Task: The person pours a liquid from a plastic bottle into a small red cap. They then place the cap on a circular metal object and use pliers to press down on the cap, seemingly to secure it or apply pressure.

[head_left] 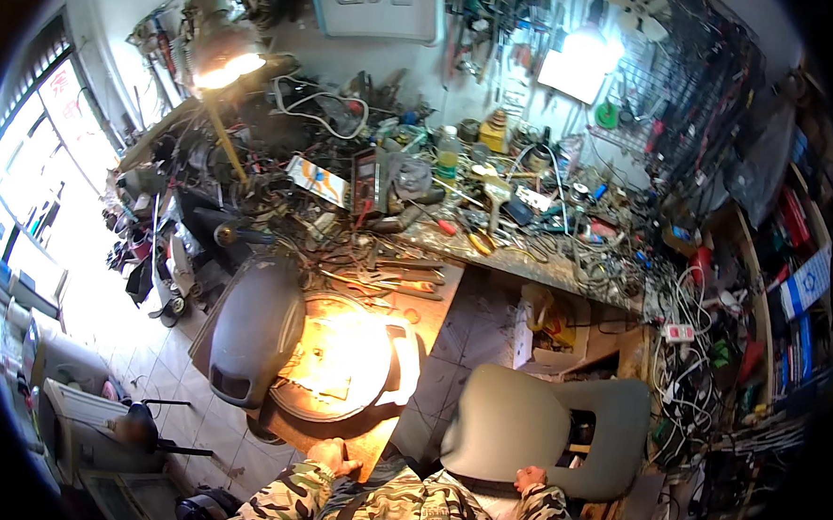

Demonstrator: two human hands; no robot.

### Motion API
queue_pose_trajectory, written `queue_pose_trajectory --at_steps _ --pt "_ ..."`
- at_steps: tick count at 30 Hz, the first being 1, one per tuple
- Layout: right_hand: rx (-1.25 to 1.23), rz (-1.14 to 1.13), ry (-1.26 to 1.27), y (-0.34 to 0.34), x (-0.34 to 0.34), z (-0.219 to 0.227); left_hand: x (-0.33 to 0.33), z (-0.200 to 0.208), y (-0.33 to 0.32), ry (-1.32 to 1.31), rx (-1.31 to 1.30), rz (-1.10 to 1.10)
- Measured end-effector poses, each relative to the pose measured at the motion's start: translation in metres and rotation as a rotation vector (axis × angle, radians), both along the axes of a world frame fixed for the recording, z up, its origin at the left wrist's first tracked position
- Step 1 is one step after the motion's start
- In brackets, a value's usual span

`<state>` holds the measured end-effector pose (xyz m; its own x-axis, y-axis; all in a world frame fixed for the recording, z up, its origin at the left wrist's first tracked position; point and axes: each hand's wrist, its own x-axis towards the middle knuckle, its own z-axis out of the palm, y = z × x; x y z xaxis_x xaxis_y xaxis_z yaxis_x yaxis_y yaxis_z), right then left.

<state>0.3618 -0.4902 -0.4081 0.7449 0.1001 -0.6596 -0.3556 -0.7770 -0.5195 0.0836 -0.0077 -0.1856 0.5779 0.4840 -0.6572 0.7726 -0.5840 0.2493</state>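
My left hand rests on the near edge of a wooden workbench, thumb out to the side and nothing seen in it. Beyond it, a round metal-rimmed part lies under bright lamplight that washes out its middle. A dark grey rounded plastic housing leans against its left side. My right hand is curled closed at the near edge of a grey chair; no object shows in it.
Pliers and screwdrivers lie beyond the round part. A cluttered bench runs along the back wall, holding a bottle, a multimeter and a brush. Tangled cables hang at right. A lamp shines from the left.
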Motion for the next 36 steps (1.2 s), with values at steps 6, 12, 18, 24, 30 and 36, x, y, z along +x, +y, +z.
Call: queue_pose_trajectory --at_steps 6,12,18,24,30,36 --pt "0.1 0.167 -0.094 0.111 0.006 0.032 -0.001 -0.002 -0.011 -0.092 0.029 0.007" --pt "0.084 0.553 -0.069 0.197 -0.055 0.047 -0.005 0.0 -0.011 -0.186 0.065 0.025" --pt "0.015 0.578 -0.08 0.23 -0.042 0.08 -0.021 -0.024 -0.011 -0.261 0.09 0.07" --pt "-0.04 0.522 -0.099 0.221 -0.027 0.065 -0.013 -0.02 -0.009 -0.201 0.046 0.042" --pt "0.002 0.539 -0.048 0.242 0.001 0.044 -0.011 -0.024 -0.009 -0.205 0.134 0.095" --pt "0.06 0.565 -0.004 0.287 0.064 0.042 0.012 -0.028 0.004 -0.082 -0.004 0.262"
